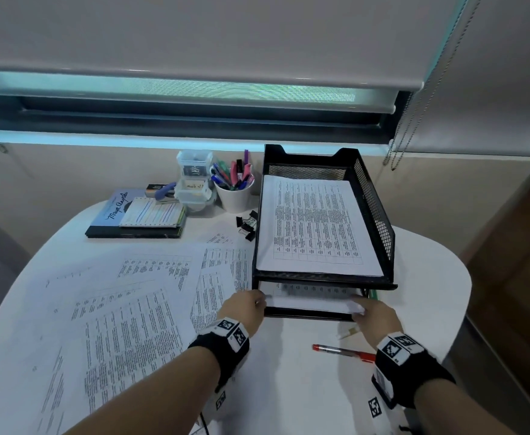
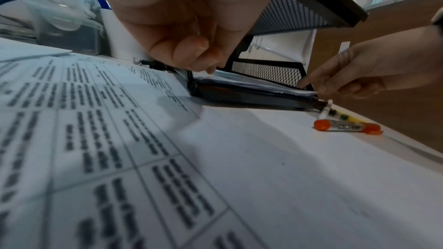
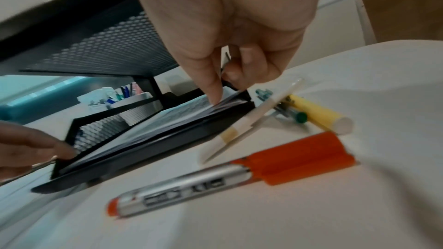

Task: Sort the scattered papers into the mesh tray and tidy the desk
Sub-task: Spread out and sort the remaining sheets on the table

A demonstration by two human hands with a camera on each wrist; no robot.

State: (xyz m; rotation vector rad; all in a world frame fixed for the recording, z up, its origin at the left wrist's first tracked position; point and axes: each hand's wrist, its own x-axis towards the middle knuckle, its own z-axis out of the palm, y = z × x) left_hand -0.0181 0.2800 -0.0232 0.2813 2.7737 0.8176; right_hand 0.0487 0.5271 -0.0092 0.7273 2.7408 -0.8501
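A black two-tier mesh tray (image 1: 379, 215) stands at the right of the white table. Its upper tier holds a printed sheet (image 1: 314, 224). A paper stack (image 1: 310, 298) lies in the lower tier and juts over the front rim. My left hand (image 1: 259, 301) pinches the stack's front left corner, fingers curled (image 2: 206, 63). My right hand (image 1: 359, 309) pinches the front right corner, index finger on top (image 3: 220, 90). Several scattered printed papers (image 1: 131, 309) overlap across the left of the table.
A red pen (image 1: 342, 351) lies near my right wrist, with a yellow highlighter (image 3: 318, 115) and other pens beside the tray. Behind are binder clips (image 1: 248, 224), a white pen cup (image 1: 235, 196), clear boxes (image 1: 193, 177), a stapler (image 1: 163, 191) and stacked books (image 1: 131, 215).
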